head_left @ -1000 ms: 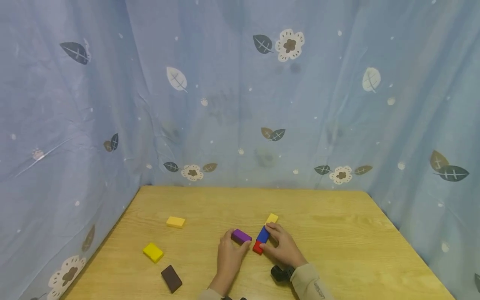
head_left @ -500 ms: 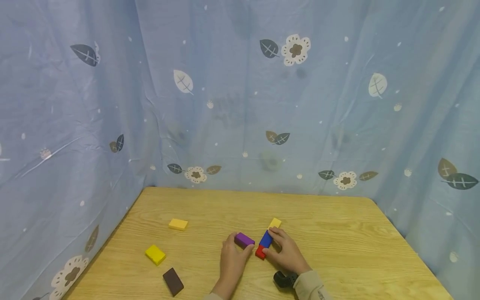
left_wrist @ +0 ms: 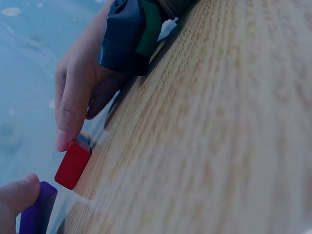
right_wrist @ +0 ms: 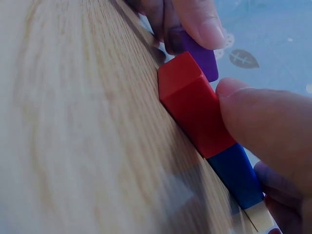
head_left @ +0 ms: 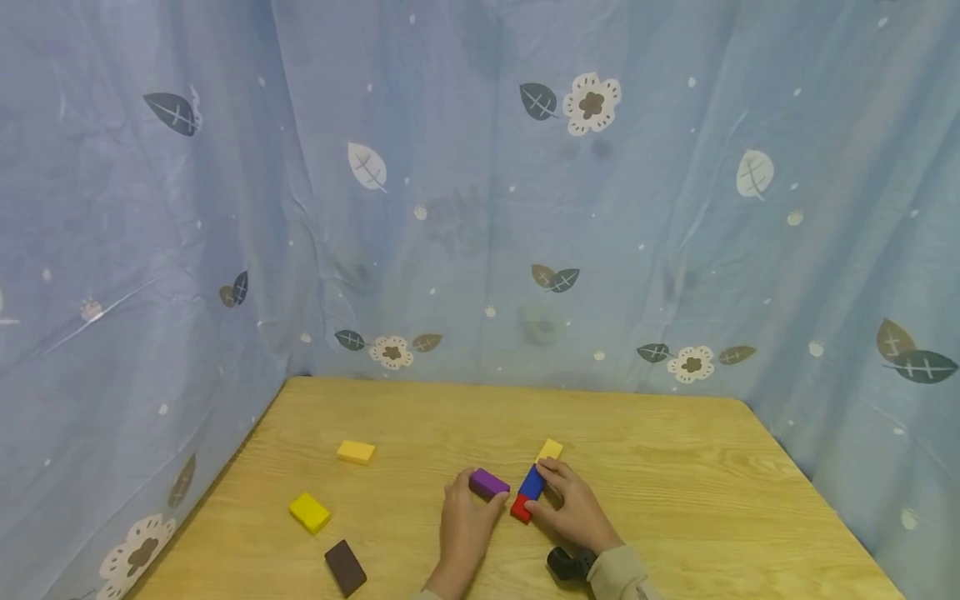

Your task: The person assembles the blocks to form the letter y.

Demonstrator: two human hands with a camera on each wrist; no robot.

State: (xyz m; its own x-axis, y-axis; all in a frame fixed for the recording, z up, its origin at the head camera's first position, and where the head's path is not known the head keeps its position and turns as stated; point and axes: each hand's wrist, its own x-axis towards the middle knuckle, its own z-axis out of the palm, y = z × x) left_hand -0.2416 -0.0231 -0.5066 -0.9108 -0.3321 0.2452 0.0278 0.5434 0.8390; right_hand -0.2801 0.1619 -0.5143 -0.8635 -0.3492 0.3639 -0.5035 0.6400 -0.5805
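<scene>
— Where does the smooth purple oblong block (head_left: 489, 482) lie?
— Left of the smooth red block (head_left: 521, 508) and slightly beyond it, a narrow gap between. Its long axis slants toward the red block. The left hand (head_left: 467, 521) is nearer, pinching it lengthwise between thumb and fingers.
— And the right hand (head_left: 577, 508)?
— It holds the row: thumb against the red block, fingers farther out, by where the smooth blue block (head_left: 531, 483) meets the pale yellow block (head_left: 550, 450). That row runs away from the red block, crosswise to the purple one.
— Anything unclear?
— Whether the purple block's underside meets the wood-grained table (head_left: 420, 417). The left wrist view crops that block, and the right fingers partly cover the blue block.
</scene>
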